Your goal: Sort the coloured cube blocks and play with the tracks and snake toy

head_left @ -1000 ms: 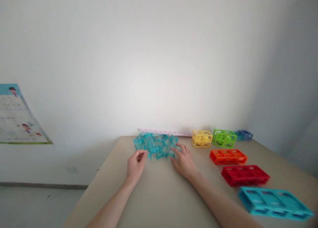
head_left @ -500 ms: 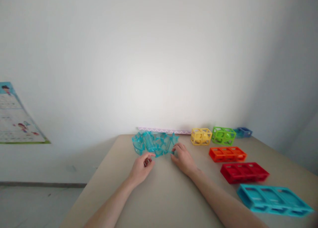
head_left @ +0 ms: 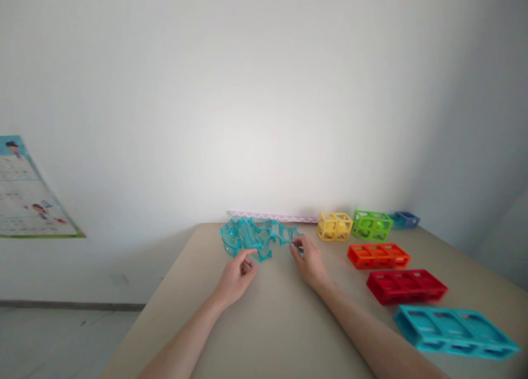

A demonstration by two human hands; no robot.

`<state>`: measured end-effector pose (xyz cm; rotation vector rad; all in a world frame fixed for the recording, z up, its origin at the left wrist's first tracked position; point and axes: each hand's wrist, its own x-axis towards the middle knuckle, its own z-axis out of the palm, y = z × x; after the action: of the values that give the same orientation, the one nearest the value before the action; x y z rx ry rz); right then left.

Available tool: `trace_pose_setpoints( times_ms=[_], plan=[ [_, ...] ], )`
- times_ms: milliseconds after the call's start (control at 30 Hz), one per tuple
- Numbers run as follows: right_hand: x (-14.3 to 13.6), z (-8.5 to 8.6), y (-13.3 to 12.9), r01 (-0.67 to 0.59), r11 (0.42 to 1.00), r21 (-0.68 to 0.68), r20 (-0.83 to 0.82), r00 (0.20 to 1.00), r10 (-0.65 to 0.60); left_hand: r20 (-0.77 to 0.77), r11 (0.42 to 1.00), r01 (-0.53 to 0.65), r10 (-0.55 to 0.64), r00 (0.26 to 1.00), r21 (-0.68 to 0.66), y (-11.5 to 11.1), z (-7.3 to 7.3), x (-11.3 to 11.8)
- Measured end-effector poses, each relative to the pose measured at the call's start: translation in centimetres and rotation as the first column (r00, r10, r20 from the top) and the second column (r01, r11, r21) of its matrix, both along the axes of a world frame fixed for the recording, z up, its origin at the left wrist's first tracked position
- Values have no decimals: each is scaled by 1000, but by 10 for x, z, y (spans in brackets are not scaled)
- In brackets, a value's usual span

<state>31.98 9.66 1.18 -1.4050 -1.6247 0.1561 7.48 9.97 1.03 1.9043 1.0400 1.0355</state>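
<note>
A pile of translucent teal plastic pieces, curved like toy track parts, lies at the back of the table. My left hand is at the pile's near side. Its index finger stretches to the edge of the pieces, the other fingers curl loosely, and nothing shows in its grasp. At the right end of the pile, my right hand pinches a translucent teal piece, mostly hidden by the fingers. Other teal pieces lie just beyond its fingertips.
On the table's right are a teal frame block, a red one, an orange one, a yellow one, a green one and a blue one. A patterned strip runs along the wall.
My right hand has moved slightly right, with a teal piece between its fingers. A gap now shows in the near right part of the pile. My left hand has barely moved.
</note>
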Motion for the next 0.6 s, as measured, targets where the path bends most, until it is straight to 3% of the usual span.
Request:
trace_pose_setpoints(
  times_ms=[100,233,333,433,533,600],
  plan=[
    [0,-2,-1,-13,1000,18,-85,996,14,59,999,-16,18,998,-40,2,-1,1],
    [-4,-1,-6,-124,990,72,-117,984,132,171,985,-7,37,985,-174,1,3,4],
    [-11,7,-16,-238,965,108,-74,966,246,283,948,33,62,957,-316,-2,10,7],
    [-23,19,-34,-388,912,134,87,921,379,471,874,190,49,881,-447,-8,19,9],
    [-40,28,-54,-485,868,103,218,863,456,582,849,276,45,812,-451,-13,26,8],
    [-50,29,-62,-487,869,83,149,869,473,584,869,249,55,810,-428,-15,27,8]
  ],
)
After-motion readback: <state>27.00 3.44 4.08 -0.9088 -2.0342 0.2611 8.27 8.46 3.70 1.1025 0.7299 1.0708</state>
